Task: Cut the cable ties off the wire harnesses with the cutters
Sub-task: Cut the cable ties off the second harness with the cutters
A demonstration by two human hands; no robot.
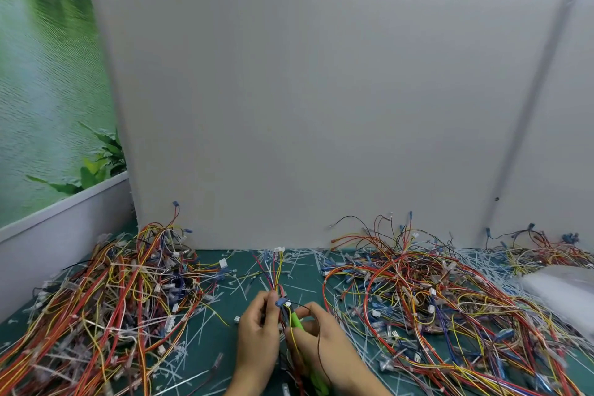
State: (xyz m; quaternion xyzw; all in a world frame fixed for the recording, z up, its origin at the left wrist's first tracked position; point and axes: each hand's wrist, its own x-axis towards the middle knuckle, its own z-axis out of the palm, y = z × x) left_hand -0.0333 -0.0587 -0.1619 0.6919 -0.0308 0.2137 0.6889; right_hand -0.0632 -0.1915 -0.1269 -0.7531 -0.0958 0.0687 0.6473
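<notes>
Gripping harness (275, 276) in left hand (257, 329) | right hand (323, 339) clutching cutters (296, 320) just beside it

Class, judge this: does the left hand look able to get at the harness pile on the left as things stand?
Probably not yet: the left hand grips a harness. The path to the left pile looks open, only cut ties between.

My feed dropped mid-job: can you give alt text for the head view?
Two hands meet at bottom centre: the left hand grips a wire harness, the right hand holds green-handled cutters at it. Tangled harnesses form a left pile and a right pile on a green mat strewn with cut ties.
</notes>
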